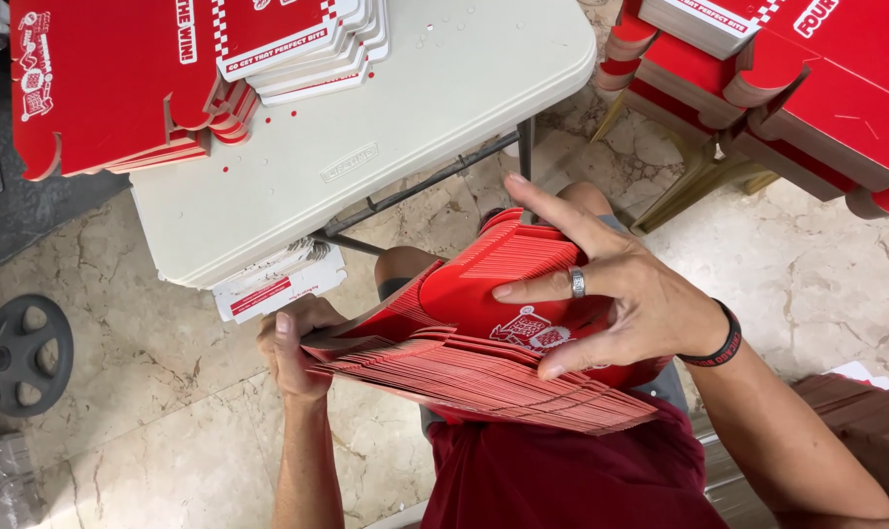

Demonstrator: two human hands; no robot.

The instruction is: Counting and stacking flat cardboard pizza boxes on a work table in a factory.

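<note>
A thick stack of flat red cardboard box blanks (484, 377) lay across the person's lap at centre frame; it looked heavy as a bundle, each sheet stiff yet slippery, best gripped at its edges. The left hand (293, 348) curled around the stack's left edge; the right hand (611, 294) pressed spread fingers on top. A grey folding table (366, 147) stood at upper left.

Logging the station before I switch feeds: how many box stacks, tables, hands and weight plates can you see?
Box stacks: 4 (lap stack, table stacks, right stack)
Table: 1
Hands: 2 (left hand, right hand)
Weight plate: 1
Total: 8
</note>
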